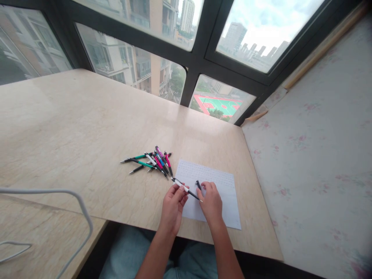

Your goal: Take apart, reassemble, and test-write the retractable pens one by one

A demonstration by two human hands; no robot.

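My left hand (172, 206) pinches a white pen (182, 186) with a black grip. This pen slants down to the right above the paper, its metal tip close to my right thumb. Curled fingers close my right hand (211, 199) around a dark pen-like piece (198, 185). Only the upper end of that piece shows; the rest is hidden by the fingers. Beneath both hands lies a sheet of paper (228, 211) with rows of handwriting. Beyond my left hand, several pens (155, 161) in green, pink, blue, white and purple lie in a loose pile.
The marble-patterned table (95, 128) runs back to dark-framed windows (229, 64). A floral-papered wall (302, 166) borders it on the right. At the lower left, a white cable (84, 207) curves past the table's step.
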